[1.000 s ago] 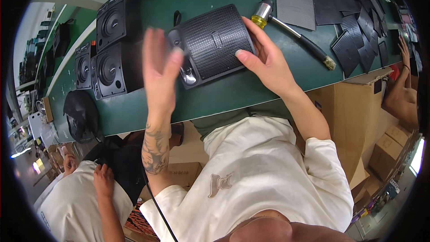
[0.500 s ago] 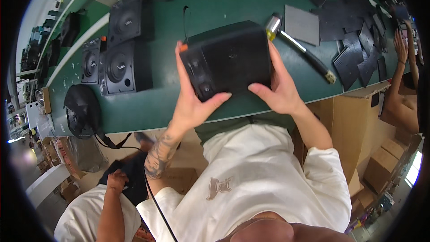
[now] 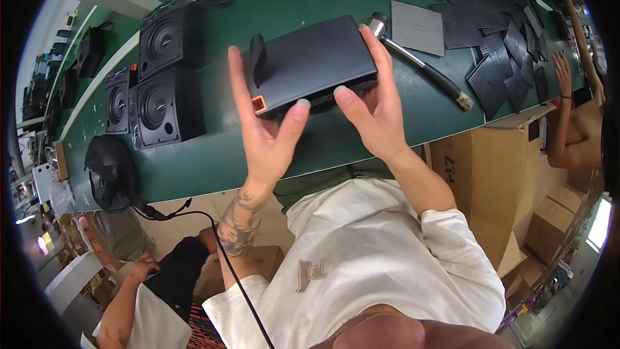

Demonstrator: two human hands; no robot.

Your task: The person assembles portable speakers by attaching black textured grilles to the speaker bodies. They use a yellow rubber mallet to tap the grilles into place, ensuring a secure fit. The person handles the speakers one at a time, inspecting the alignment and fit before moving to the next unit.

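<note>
A black speaker box [image 3: 316, 58] is held between my two hands over the green bench, its smooth face up and a mesh grille edge toward me. My left hand [image 3: 268, 132] presses the box's left end, fingers along the side and thumb at the near edge. Close to that thumb is an orange corner piece [image 3: 259, 104], and a black strap-like loop [image 3: 258, 59] stands up from the left end. On the right end, my right hand [image 3: 376, 113] grips with thumb in front and fingers behind. Whether the box touches the bench cannot be told. A hammer [image 3: 420, 64] lies just right of it.
Several black speakers [image 3: 161, 106] stand on the green bench [image 3: 226, 155] at left, near a black bag [image 3: 111, 171]. Black panels [image 3: 497, 45] and a grey mesh panel [image 3: 418, 28] lie at right. Cardboard boxes [image 3: 484, 181] stand below; other people are on both sides.
The speaker box has been tipped, so its smooth face now points up and the grille faces me. Both hands turned with it, and the view shifted a little.
</note>
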